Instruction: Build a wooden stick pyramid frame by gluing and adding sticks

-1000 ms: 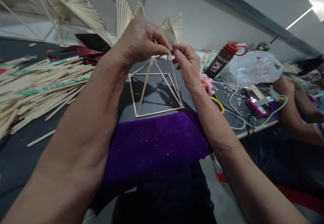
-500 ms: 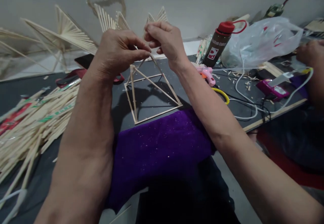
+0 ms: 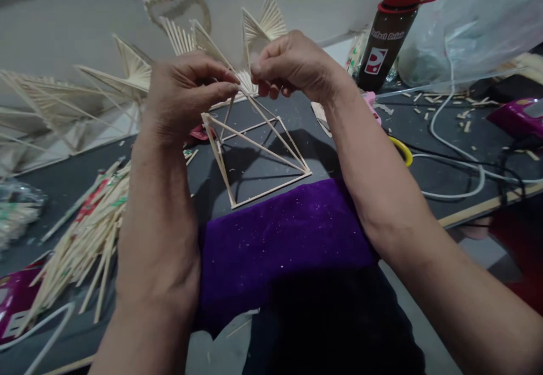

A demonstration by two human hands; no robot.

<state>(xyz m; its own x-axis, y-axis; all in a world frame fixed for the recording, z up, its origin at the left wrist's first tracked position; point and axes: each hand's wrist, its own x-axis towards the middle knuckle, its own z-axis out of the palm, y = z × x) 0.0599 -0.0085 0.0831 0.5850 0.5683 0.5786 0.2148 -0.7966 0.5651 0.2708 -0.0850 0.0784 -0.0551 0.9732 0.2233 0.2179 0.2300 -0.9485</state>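
Note:
A frame of thin wooden sticks point(image 3: 271, 190) stands on the dark tabletop, with a four-sided base and slanting sticks rising from it. My left hand point(image 3: 186, 89) is closed in a pinch at the upper end of slanting sticks at the back of the frame. Just right of those fingertips, my right hand point(image 3: 294, 64) has its fingers curled together. Whatever it may hold is too small or hidden to make out. A near upper corner of the frame, where sticks meet, stands free below my left hand.
A purple cloth point(image 3: 280, 233) lies at the front edge. Loose sticks point(image 3: 91, 239) are heaped left. Finished-looking stick structures point(image 3: 127, 69) line the wall. Right are a dark bottle point(image 3: 388, 47), a plastic bag point(image 3: 487, 24), white cable point(image 3: 453, 75) and a yellow ring-shaped handle point(image 3: 401, 151).
My right hand has come down slightly and sits more to the right of my left fingertips. The camera view has shifted; the other person's hand at the right has left the picture.

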